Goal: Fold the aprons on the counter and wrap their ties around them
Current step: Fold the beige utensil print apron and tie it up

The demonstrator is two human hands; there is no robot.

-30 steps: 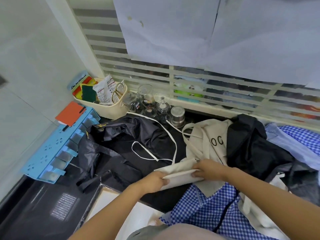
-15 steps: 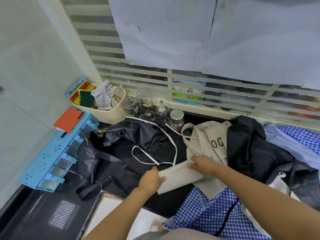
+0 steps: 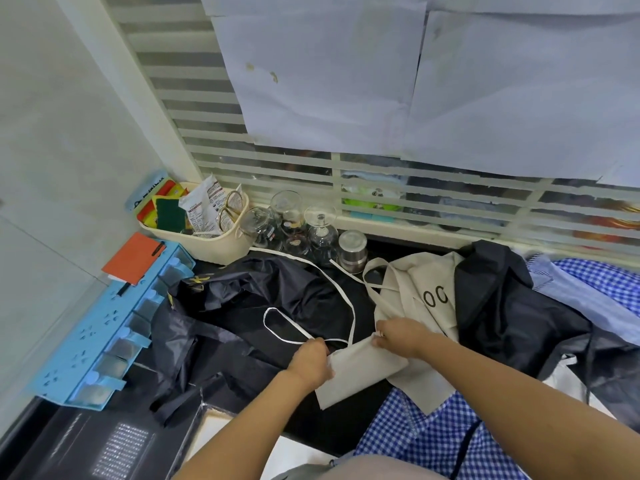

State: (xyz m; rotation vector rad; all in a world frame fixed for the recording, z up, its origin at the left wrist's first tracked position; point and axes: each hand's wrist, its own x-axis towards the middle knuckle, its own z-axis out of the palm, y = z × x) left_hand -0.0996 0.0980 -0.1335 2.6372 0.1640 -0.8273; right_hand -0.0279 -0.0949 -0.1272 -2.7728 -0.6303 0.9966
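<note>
The left hand (image 3: pixel 310 362) has its fingers curled round the left end of a folded cream apron (image 3: pixel 360 372), and the right hand (image 3: pixel 401 336) pinches the fold's far right corner. The two hands are close, with the flat fold slanting between them, its near end hanging toward the counter (image 3: pixel 322 427) edge.

A white tie (image 3: pixel 277 318) runs out from beside the left hand. It loops left across a crumpled black apron (image 3: pixel 263 299), then trails to the far side toward the glasses. Whether the left hand also grips this tie cannot be told.

Just right of the right hand, and partly under the fold, lies a second cream apron (image 3: pixel 429 289) printed with the letters "OC", its strap looped at the far end. A dark apron (image 3: pixel 502 306) is heaped against its right side. Near the person, a blue checked apron (image 3: pixel 433 441) spreads under the cream cloth, and pale blue fabric (image 3: pixel 571 296) lies at the far right.

Along the far edge by the window stand several glasses (image 3: pixel 291 220) and a steel jar (image 3: pixel 351 249). To their left a cream basket (image 3: pixel 214 244) holds packets and a green sponge. At the left, a blue rack (image 3: pixel 104 327) carries an orange notebook (image 3: pixel 133 258).
</note>
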